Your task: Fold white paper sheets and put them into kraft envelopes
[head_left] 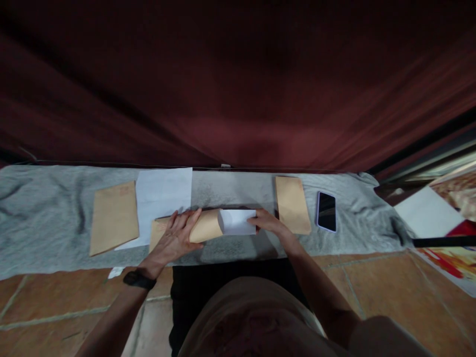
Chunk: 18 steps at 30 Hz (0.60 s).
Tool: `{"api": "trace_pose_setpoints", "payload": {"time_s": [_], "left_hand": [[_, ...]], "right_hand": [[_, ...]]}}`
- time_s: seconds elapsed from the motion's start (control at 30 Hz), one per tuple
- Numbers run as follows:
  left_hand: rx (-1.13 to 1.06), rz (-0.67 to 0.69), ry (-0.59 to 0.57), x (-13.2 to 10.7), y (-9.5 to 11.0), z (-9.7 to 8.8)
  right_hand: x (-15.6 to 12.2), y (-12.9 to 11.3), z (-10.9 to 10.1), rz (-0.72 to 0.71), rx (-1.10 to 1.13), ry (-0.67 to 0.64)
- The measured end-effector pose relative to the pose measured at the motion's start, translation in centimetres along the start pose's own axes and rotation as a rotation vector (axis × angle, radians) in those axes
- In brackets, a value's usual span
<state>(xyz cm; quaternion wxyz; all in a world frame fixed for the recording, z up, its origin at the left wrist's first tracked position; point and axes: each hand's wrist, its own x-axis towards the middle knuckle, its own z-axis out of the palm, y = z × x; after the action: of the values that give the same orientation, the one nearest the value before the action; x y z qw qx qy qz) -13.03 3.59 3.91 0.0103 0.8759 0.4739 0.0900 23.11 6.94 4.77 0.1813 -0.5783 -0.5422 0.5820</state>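
A brown paper envelope point(208, 226) lies in front of me, its open end bulging to the right. My left hand point(179, 237) grips its left part, fingers on top and thumb along the near edge. White folded paper point(237, 223) sticks out of the envelope's mouth; how deep it sits inside is hidden. Its right end is pinched in my right hand point(265, 221). Under my left hand shows a corner of another brown envelope point(155, 233).
A grey cloth point(55, 213) covers the long surface. Left are a brown envelope point(115, 218) and white sheets point(165, 191); right, more brown envelopes point(293, 206) and a phone point(327, 211). A dark red curtain point(238, 99) hangs behind. Papers point(429, 213) lie far right.
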Motion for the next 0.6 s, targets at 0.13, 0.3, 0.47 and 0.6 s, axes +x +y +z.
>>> {"api": "trace_pose_setpoints", "payload": {"time_s": [0.13,0.3,0.47,0.6], "left_hand": [[-0.006,-0.01,-0.008,0.1,0.1,-0.1],[-0.035,-0.016,-0.007,0.2,0.2,0.0],[-0.055,0.015,-0.008,1.1,1.4,-0.4],[-0.067,0.05,-0.016,2.3,3.0,-0.9]], "right_hand": [[0.0,0.7,1.2,-0.046,0.094,0.15],[-0.4,1.9,2.2,-0.085,0.135,0.294],[-0.7,2.2,3.9,-0.12,0.134,0.32],[-0.4,1.6,6.0,-0.221,-0.009,0.403]]}}
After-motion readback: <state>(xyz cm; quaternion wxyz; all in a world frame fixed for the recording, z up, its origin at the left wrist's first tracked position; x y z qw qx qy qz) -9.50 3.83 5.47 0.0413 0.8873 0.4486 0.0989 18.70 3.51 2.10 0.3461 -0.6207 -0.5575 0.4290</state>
